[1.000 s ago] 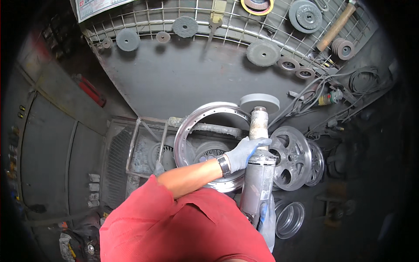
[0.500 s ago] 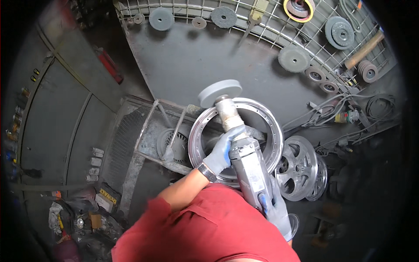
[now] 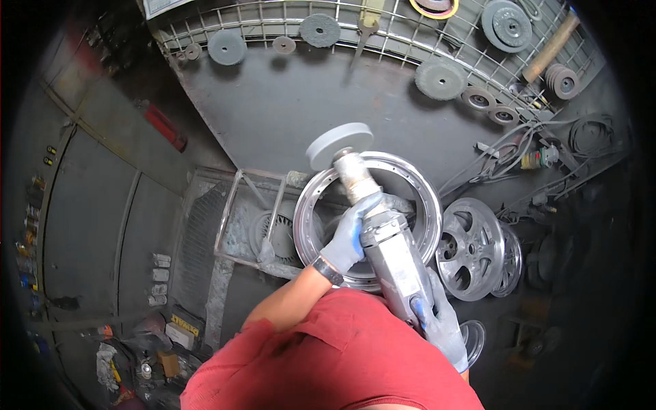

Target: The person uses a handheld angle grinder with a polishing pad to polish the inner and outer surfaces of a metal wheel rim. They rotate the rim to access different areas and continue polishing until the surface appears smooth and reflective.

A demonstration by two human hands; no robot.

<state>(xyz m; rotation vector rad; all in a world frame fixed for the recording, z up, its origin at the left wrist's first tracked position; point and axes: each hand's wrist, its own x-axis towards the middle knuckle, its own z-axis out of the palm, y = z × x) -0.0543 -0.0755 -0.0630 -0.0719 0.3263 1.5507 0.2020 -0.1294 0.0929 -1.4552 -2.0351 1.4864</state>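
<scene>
Left hand [image 3: 346, 238]: gloved, wrapped around the forward part of my grey power tool [image 3: 395, 263].
Right hand [image 3: 445, 329]: gloved too, grasping the tool near its rear end, beside my red shirt [image 3: 342, 362].
Power tool: slanting across the shiny metal ring [image 3: 305, 222] in my view, grey disc [image 3: 339, 143] at its front; whether disc meets ring, I can't tell.
Spoked wheels [image 3: 473, 251]: two, overlapping, right of the ring.

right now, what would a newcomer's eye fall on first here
Probably the bulky power tool at centre, its front held by the gloved left hand, its rear by the gloved right hand, with a grey disc at its far end. Next, the shiny rim behind the tool, and the red shirt filling the bottom.
</scene>
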